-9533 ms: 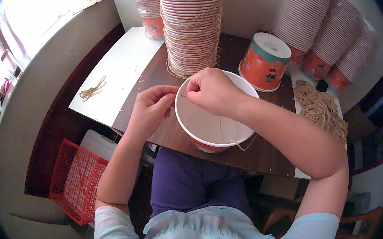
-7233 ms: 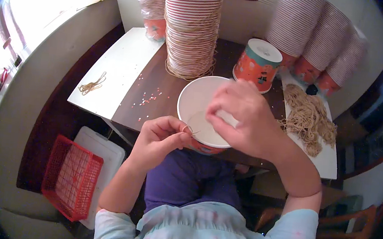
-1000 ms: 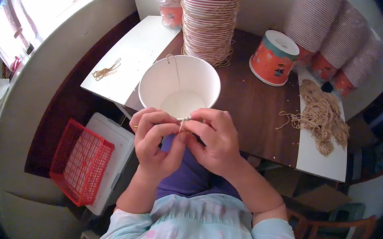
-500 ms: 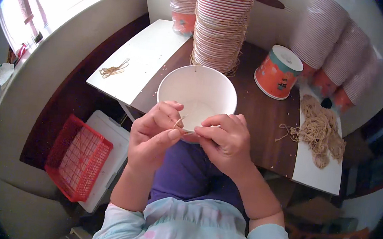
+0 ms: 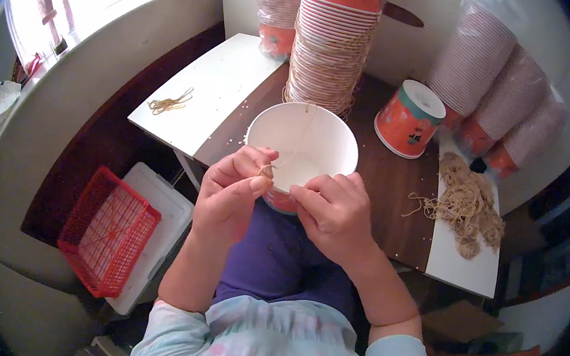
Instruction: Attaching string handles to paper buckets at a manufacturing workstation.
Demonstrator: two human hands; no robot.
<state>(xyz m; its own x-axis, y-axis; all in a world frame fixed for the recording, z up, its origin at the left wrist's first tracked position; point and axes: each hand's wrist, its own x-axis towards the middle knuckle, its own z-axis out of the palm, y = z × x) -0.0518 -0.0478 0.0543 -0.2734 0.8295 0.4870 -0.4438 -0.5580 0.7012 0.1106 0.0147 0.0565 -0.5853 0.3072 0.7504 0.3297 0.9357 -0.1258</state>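
Observation:
A paper bucket (image 5: 303,138), white inside and orange outside, stands with its open top toward me at the near edge of the table. My left hand (image 5: 234,186) is closed in a pinch on a thin tan string (image 5: 267,170) that loops at the fingertips, just above the near rim. Part of the string crosses the bucket's mouth, and a strand hangs at the far rim. Closed beside it, my right hand (image 5: 332,209) has its thumb and forefinger pressed together at the near right rim; what lies between them is hidden.
Behind the bucket rises a tall stack of nested buckets (image 5: 329,57) hung with strings. An upturned orange bucket (image 5: 409,121) stands to its right, near plastic-wrapped stacks (image 5: 474,66). A tangled heap of string (image 5: 468,204) lies at right, a small bundle (image 5: 171,102) at left. A red basket (image 5: 109,229) sits lower left.
The view has shifted slightly. Both hands stay at the near rim with little movement. A strand now shows across the bucket's mouth and at its far rim.

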